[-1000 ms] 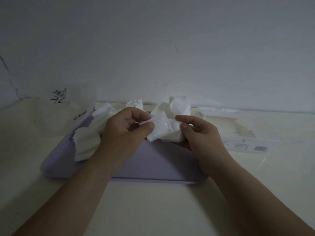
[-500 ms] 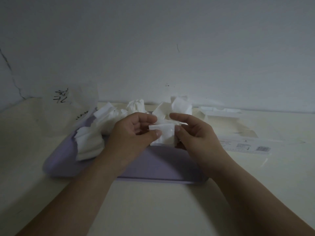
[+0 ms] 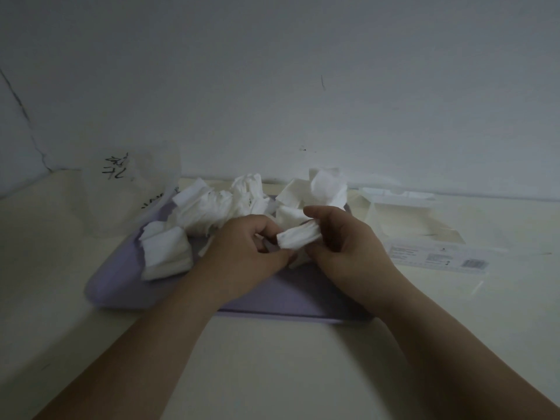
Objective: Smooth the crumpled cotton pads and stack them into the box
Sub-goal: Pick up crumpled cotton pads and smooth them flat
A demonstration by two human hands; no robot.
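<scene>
My right hand point(image 3: 348, 247) pinches a rolled-up white cotton pad point(image 3: 298, 236) between thumb and fingers, just above the lavender tray point(image 3: 272, 298). My left hand point(image 3: 242, 253) is curled at the pad's left end, fingertips against it. Behind the hands, crumpled pads point(image 3: 218, 207) are piled on the tray, with a flatter bundle point(image 3: 165, 253) on its left side and more pads point(image 3: 321, 189) at the back. The open box point(image 3: 424, 225) lies right of the tray.
A translucent plastic bag point(image 3: 130, 192) with black writing stands at the back left against the wall. The box's labelled flap point(image 3: 439, 259) lies flat on the cream table point(image 3: 272, 359) to the right. The wall runs close behind the tray.
The pad was spread between both hands; now it is rolled narrow and sits mainly in my right hand. Both hands have dropped slightly toward the tray.
</scene>
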